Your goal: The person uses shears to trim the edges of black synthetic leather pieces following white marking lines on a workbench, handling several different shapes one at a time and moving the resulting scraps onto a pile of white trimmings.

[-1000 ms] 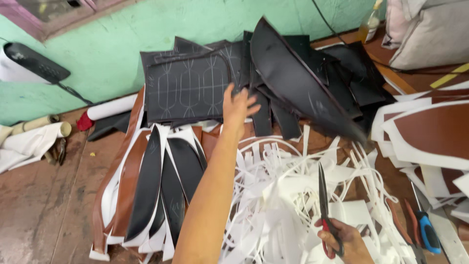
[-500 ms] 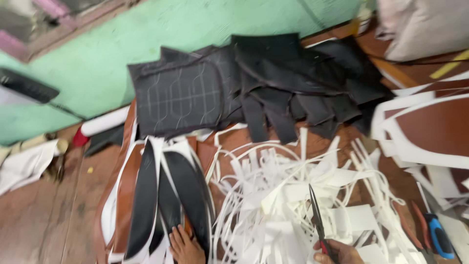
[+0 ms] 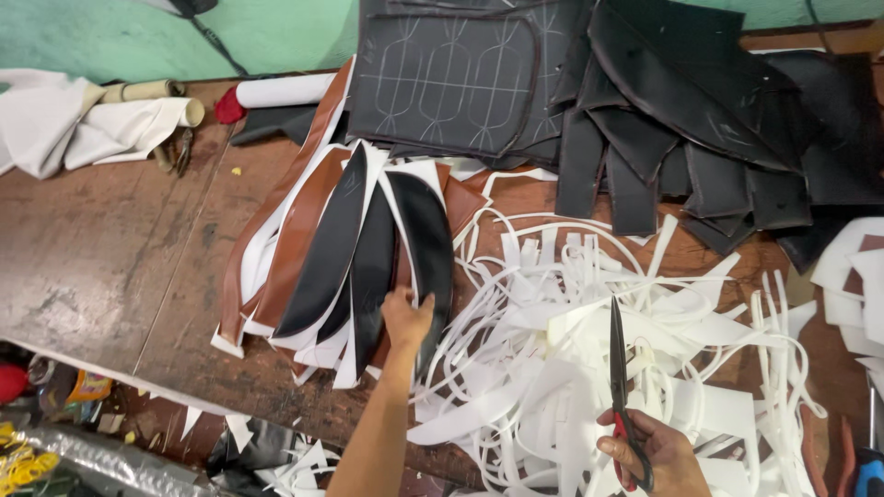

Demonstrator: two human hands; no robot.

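Observation:
My left hand (image 3: 406, 317) rests on the lower end of a curved black leather piece (image 3: 425, 248), one of several black and brown crescent-shaped pieces (image 3: 318, 244) fanned out on the wooden table. Its fingers press on the piece; a firm grip is not visible. My right hand (image 3: 649, 453) holds red-handled scissors (image 3: 618, 368), blades closed and pointing away from me, above a heap of white foam offcut strips (image 3: 589, 322). A pile of stitched black leather panels (image 3: 589, 101) lies at the far side.
Bare brown tabletop (image 3: 101, 239) lies to the left. Rolled white cloth and paper tubes (image 3: 110, 115) lie at the far left beside pliers (image 3: 180, 147). White-backed brown pieces (image 3: 856, 276) sit at the right edge. Scraps litter the floor (image 3: 258, 451) below the table edge.
My left hand has drawn back from the far black panels to the near curved black piece. The view has tilted down and left. My right hand still holds the scissors.

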